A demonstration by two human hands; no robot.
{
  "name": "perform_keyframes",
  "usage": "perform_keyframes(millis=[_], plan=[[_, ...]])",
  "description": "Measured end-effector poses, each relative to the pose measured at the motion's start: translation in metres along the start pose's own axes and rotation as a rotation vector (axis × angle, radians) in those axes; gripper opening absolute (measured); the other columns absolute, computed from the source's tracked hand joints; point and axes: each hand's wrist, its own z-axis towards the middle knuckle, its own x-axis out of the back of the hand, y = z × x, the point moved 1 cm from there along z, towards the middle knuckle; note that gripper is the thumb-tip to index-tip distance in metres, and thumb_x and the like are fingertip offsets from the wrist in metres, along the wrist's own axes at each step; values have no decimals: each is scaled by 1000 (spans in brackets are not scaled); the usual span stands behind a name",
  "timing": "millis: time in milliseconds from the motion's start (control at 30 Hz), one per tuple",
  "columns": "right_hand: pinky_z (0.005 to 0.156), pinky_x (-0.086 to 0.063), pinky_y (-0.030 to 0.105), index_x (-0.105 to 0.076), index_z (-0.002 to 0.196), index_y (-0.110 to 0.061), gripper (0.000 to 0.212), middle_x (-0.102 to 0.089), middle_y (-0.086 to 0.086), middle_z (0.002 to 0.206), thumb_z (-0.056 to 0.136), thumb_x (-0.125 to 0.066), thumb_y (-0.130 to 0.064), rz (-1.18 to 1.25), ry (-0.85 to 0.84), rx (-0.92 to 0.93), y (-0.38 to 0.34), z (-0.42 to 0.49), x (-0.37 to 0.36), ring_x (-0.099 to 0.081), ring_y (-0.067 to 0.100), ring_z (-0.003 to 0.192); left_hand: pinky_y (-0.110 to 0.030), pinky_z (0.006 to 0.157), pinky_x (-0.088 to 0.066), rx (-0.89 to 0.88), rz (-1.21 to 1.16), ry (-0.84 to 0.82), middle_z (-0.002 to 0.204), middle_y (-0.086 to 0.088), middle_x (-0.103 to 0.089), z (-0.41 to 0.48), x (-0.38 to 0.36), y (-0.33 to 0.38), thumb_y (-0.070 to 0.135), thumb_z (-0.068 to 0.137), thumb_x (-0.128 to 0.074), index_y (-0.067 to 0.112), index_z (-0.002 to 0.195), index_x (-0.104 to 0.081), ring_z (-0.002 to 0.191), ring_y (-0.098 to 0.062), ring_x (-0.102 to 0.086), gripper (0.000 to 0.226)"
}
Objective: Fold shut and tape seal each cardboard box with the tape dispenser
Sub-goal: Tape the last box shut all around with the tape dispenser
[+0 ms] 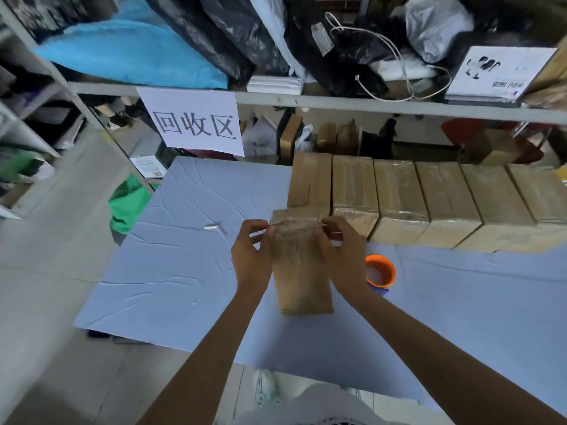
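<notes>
Left fingers [260, 230] and right fingers [330, 227] pinch box [303, 286] top.

1. White paper sign [196, 122] hanging from the shelf rail [337, 102]: large black characters "回收区".
2. White box [498, 72] on the shelf: inverted print, illegible.
3. Label [150, 168] below: barcode, unreadable.

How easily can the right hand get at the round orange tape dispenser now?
Yes, probably. The round orange tape dispenser lies on the blue table just right of the right hand, nothing between them; but its fingers first must release the brown cardboard box.
</notes>
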Motion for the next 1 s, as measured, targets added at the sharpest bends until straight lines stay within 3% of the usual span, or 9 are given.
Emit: perform_keyframes(millis=[100,200,333,500,733,900,1000], plan=[[77,-48,16,-64,103,-16,16,-68,-5,95,87,-63,-15,-68,-9,62,7,-6,6,-63,4,89,-21,76,-50,-32,30,-55,100,16,-65,-5,2,-5,25,93,-59,26,99,-60,92,-3,-63,6],[73,-51,24,-63,103,-15,16,-65,-3,97,88,-61,-18,-189,-35,152,9,-6,15,-63,7,88,-11,71,-47,-132,125,-118,104,14,-63,-2,2,-4,25,94,-57,28,100,-61,94,-3,-62,7],[59,-51,31,-61,90,-14,24,-57,0,91,86,-51,-36,-402,-100,310,10,-3,27,-59,15,75,-9,65,-49,-317,271,-246,100,14,-60,2,5,2,33,92,-57,26,97,-61,89,-4,-63,9],[53,-42,25,-58,79,-12,25,-54,-3,80,86,-50,-35,-457,-101,401,5,-1,35,-50,12,65,-12,66,-48,-466,415,-311,99,13,-57,4,5,5,34,92,-58,22,95,-62,83,-4,-60,13],[66,-51,29,-57,94,-12,20,-61,-1,88,87,-65,-29,-417,-166,280,6,1,39,-59,13,79,-18,73,-51,-348,298,-343,97,6,-56,13,3,7,28,88,-64,18,90,-65,85,-12,-60,10],[63,-52,33,-60,82,-12,11,-58,-4,84,85,-64,-22,-366,-172,337,4,5,37,-57,10,75,-17,70,-49,-276,316,-411,86,7,-57,22,2,11,19,86,-68,18,83,-65,77,-11,-58,5],[65,-52,27,-62,78,-17,8,-59,-8,82,82,-66,-22,-293,-169,253,4,6,38,-58,6,75,-14,71,-47,-268,348,-434,89,5,-58,22,1,14,19,87,-67,15,86,-65,78,-11,-57,5]])
